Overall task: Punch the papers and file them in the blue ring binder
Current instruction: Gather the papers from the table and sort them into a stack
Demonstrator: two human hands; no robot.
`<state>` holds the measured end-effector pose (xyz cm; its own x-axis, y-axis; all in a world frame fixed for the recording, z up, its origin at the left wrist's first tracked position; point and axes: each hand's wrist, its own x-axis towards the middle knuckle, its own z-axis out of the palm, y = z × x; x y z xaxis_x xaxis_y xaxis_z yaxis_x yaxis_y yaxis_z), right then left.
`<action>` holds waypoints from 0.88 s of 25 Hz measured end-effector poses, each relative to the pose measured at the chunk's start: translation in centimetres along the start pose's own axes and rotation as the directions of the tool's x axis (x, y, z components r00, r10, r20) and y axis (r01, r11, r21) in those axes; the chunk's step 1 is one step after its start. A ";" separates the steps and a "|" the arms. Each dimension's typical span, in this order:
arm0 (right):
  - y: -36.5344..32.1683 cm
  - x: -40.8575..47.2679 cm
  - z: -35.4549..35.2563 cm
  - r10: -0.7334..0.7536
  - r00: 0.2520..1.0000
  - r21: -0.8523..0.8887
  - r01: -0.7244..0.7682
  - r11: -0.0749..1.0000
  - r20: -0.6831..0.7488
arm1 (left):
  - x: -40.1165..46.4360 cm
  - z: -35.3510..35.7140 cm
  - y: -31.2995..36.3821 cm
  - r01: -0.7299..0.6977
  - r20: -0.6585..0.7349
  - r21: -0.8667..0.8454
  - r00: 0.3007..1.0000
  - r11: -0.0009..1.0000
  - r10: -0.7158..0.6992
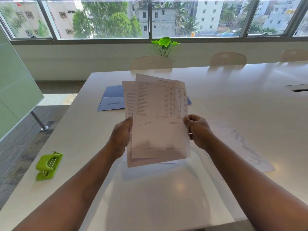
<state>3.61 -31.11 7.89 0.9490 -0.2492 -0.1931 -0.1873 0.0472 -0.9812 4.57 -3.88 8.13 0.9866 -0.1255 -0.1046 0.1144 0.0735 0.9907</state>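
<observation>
Both bare forearms reach in over the near edge of the glossy white table. Leftmost, a lime-green plastic hole punch sits near the table's left edge, well apart from the hands. Next, the left hand grips the left margin of the fanned printed white papers, held upright above the table; behind them lies the open blue ring binder. Opposite, the right hand pinches the right margin. Farther right, another printed sheet lies flat.
</observation>
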 end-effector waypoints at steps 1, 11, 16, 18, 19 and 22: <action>0.0 -0.1 0.2 -0.016 1.000 -0.001 0.016 1.000 -0.001 | 0.0 0.0 0.0 -0.012 0.036 -0.010 0.999 1.000 0.012; 0.1 -1.0 2.1 -0.117 0.991 0.158 0.106 0.982 0.063 | -0.7 0.6 0.6 -0.045 -0.162 0.091 0.985 0.995 0.059; -0.4 -1.3 2.2 -0.192 0.972 0.162 0.170 0.972 0.132 | -0.7 0.4 1.1 -0.110 -0.188 0.155 0.972 0.982 0.138; -0.9 -1.6 2.2 -0.227 0.964 0.162 0.204 0.965 0.138 | -0.8 0.2 1.4 -0.158 -0.197 0.173 0.962 0.972 0.191; -1.1 -1.7 2.3 -0.248 0.958 0.164 0.225 0.961 0.141 | -0.7 0.2 1.6 -0.185 -0.207 0.175 0.953 0.967 0.220; -1.7 -2.1 2.4 -0.300 0.941 0.184 0.271 0.945 0.154 | -0.5 -0.1 2.4 -0.273 -0.202 0.198 0.929 0.942 0.311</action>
<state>2.57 -28.37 10.00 0.9886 -0.1002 0.1126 0.1273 0.1546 -0.9797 4.32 -3.57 10.52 0.9753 0.1060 0.1937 -0.1843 -0.0924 0.9785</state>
